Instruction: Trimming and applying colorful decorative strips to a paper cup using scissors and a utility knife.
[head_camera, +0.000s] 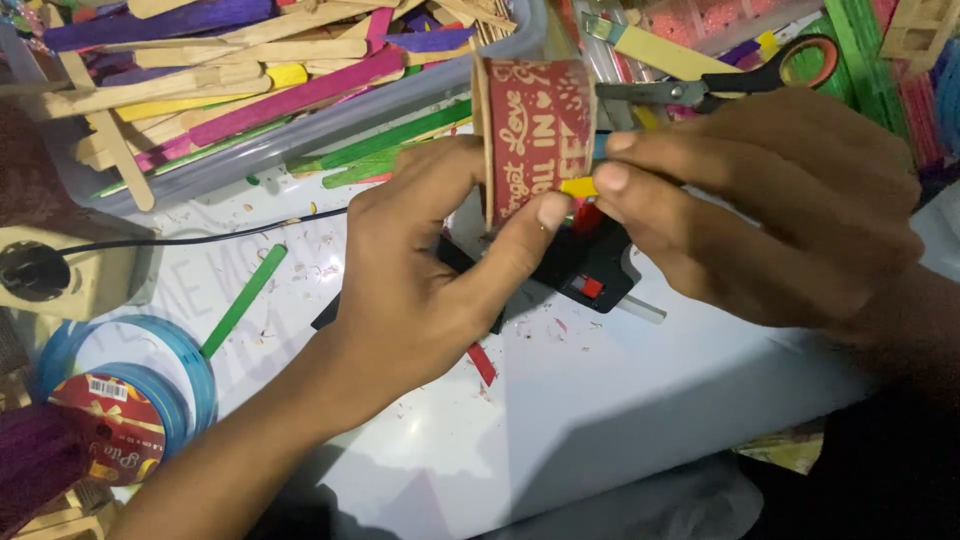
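My left hand (420, 260) grips a roll of dark red ribbon (535, 130) with pale lettering, thumb pressed on its front face. My right hand (770, 200) pinches a small yellow piece (578, 187) against the roll's right edge. Just below both hands a black glue gun (585, 270) with a red switch lies on the white table (560, 420). Behind the roll sit black-handled scissors (700, 90).
A clear tub (300, 140) of coloured craft sticks stands at the back left. A green stick (243, 300) and a red scrap (482, 364) lie loose. A blue ribbon spool (120, 400) and a power socket box (60, 270) with black cable sit at left.
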